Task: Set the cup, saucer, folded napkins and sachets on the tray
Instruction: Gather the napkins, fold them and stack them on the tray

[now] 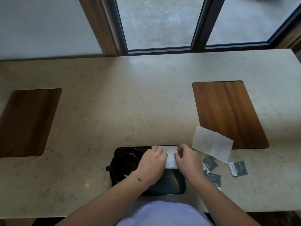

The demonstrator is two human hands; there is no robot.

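A black tray (171, 185) lies at the near edge of the stone counter. On its left part stands a black cup (125, 163) on a black saucer (114, 176). A white folded napkin (171, 156) rests on the tray's far right part. My left hand (153, 160) presses its left side and my right hand (187, 159) pinches its right edge. A second white napkin (211, 143), unfolded with creases, lies on the counter to the right. Three dark sachets (210, 163) (237, 168) (214, 179) lie on the counter right of the tray.
Two wooden inlay panels sit in the counter, one at the left (27, 121) and one at the right (228, 113). The unfolded napkin overlaps the right panel's near corner. A window with dark frames (197, 30) runs behind the counter.
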